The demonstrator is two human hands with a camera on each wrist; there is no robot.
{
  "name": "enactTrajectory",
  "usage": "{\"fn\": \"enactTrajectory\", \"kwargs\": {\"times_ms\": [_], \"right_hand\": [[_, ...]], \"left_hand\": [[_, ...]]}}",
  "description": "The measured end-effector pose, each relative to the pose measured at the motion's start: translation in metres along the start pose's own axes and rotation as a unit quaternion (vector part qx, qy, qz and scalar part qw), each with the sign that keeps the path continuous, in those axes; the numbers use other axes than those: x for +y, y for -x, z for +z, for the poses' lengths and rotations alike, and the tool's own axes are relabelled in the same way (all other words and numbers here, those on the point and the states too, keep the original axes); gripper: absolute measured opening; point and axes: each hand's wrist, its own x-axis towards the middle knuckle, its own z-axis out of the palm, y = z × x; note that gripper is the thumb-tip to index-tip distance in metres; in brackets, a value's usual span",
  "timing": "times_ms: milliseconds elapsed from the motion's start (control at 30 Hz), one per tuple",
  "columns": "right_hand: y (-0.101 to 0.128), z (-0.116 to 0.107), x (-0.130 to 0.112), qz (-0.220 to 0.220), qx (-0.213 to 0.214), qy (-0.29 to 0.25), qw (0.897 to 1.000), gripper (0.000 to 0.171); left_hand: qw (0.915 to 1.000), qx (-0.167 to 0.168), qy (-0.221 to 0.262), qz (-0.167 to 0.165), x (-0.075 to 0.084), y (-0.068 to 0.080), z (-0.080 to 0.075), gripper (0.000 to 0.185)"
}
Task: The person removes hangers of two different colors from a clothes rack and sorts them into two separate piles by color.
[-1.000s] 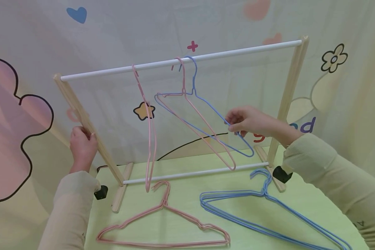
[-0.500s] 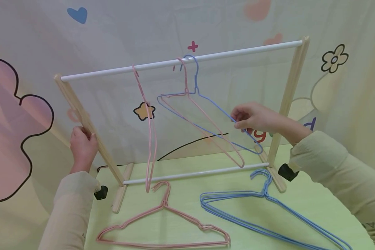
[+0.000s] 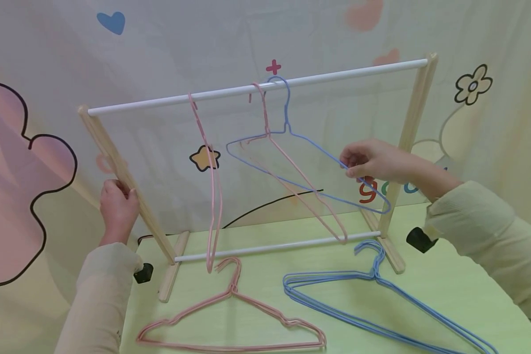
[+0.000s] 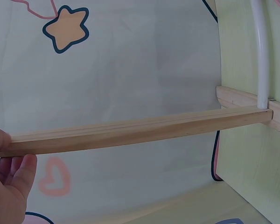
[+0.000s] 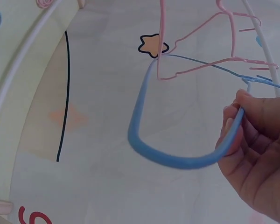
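Note:
A small wooden rack (image 3: pixel 407 132) with a white top rail (image 3: pixel 336 76) stands on the green table (image 3: pixel 438 295). My left hand (image 3: pixel 116 206) grips the rack's left wooden post (image 3: pixel 128 182), seen close in the left wrist view (image 4: pixel 130 133). My right hand (image 3: pixel 371 161) pinches the right shoulder of a blue wire hanger (image 3: pixel 305 142) whose hook sits on the rail; the right wrist view shows its curved end (image 5: pixel 177 158) in my fingers (image 5: pixel 252 140). Two pink hangers (image 3: pixel 212 182) (image 3: pixel 292 169) hang beside it.
On the table in front of the rack lie a pink hanger (image 3: pixel 232 314) and a stack of blue hangers (image 3: pixel 371 305). A patterned cloth backdrop (image 3: pixel 40 147) hangs behind the rack. Black clamps (image 3: pixel 418 239) sit at the table's edges.
My right hand has moved right and slightly up with the blue hanger, sliding its hook rightward along the rail and away from the pink hanger. My left hand has stayed on the post.

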Motion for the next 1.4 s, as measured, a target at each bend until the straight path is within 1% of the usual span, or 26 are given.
{"fn": "enactTrajectory", "kwargs": {"times_ms": [200,400,567,767,867,1000,1067,1167,1300,1400], "right_hand": [[0.0,-0.003,0.004,0.014,0.018,0.022,1.0,0.014],[-0.003,-0.002,0.009,0.018,0.037,0.04,0.998,0.012],[-0.007,0.002,0.014,0.012,0.058,0.051,0.997,0.011],[-0.013,0.009,0.019,-0.01,0.104,0.073,0.992,0.009],[-0.015,0.011,0.018,-0.012,0.128,0.064,0.99,0.008],[-0.016,0.012,0.016,-0.009,0.148,0.033,0.988,0.008],[-0.015,0.012,0.018,-0.008,0.147,0.021,0.989,0.009],[-0.013,0.013,0.023,-0.01,0.133,0.015,0.991,0.01],[-0.011,0.018,0.035,-0.02,0.113,0.005,0.993,0.011],[-0.01,0.022,0.044,-0.027,0.104,-0.015,0.994,0.01]], "left_hand": [[1.0,0.005,-0.003,0.007,-0.002,-0.001,0.001,0.029],[0.9999,0.01,-0.004,0.01,-0.001,0.0,0.001,0.027],[0.9998,0.011,-0.006,0.011,0.0,0.0,0.001,0.027],[0.9997,0.015,-0.007,0.015,0.0,0.0,0.001,0.027],[0.9997,0.019,-0.006,0.016,0.0,0.0,0.001,0.027],[0.9997,0.019,-0.003,0.014,0.002,0.001,0.001,0.027],[0.9998,0.019,-0.003,0.011,0.002,0.001,0.001,0.027],[0.9997,0.021,-0.002,0.011,0.002,0.001,0.001,0.027],[0.9997,0.022,-0.002,0.013,0.001,0.001,0.001,0.027],[0.9996,0.024,-0.002,0.014,0.001,0.0,0.002,0.027]]}}
